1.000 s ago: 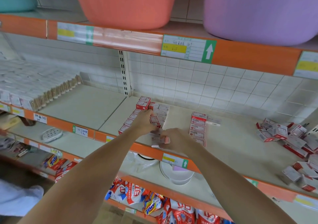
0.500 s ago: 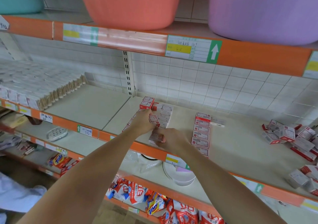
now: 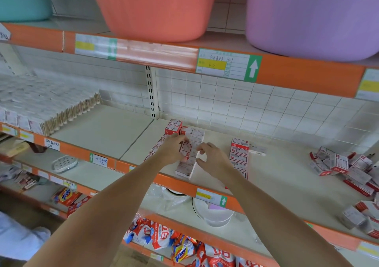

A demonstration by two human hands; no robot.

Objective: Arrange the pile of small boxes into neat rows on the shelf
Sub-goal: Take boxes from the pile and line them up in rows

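Observation:
Small red-and-white boxes lie in three rows on the cream shelf (image 3: 283, 186): a left row (image 3: 159, 144), a middle row (image 3: 185, 167) and a right row (image 3: 239, 157). A loose pile of the same boxes (image 3: 338, 164) sits at the far right. My left hand (image 3: 171, 150) pinches one box (image 3: 186, 149) upright over the middle row. Beside that row's right edge is my right hand (image 3: 213, 159), its thumb and forefinger curved and nothing held between them.
More loose boxes (image 3: 363, 215) lie near the shelf's front right edge. Packs of cotton swabs (image 3: 51, 110) fill the left bay. Orange (image 3: 155, 8) and purple (image 3: 313, 16) tubs stand on the shelf above. Dishes and detergent bags occupy the lower shelves.
My right hand has come off the front box of the middle row and moved slightly right. My left hand keeps its box over the same row.

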